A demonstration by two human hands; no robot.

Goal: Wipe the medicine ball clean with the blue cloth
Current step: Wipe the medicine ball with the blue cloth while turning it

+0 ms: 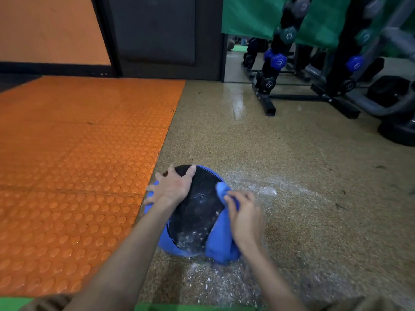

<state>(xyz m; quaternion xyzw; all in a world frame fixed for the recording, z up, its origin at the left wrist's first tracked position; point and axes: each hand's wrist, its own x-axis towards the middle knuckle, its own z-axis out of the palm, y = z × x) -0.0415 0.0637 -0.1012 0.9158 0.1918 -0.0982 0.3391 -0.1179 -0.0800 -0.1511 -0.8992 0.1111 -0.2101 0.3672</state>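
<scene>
A black and blue medicine ball (197,212) sits on the speckled floor, dusted with white powder on its lower black panel. My left hand (173,186) lies spread over the ball's upper left side, fingers straight and pressing on it. My right hand (244,218) grips the blue cloth (221,241) against the ball's right side. The cloth drapes down over the ball's lower right edge. My right hand looks slightly blurred.
White powder (265,190) is scattered on the floor to the right of and below the ball. An orange studded mat (74,167) lies to the left. A dumbbell rack (280,63) stands at the back right, with dark weights (399,131) near the right edge.
</scene>
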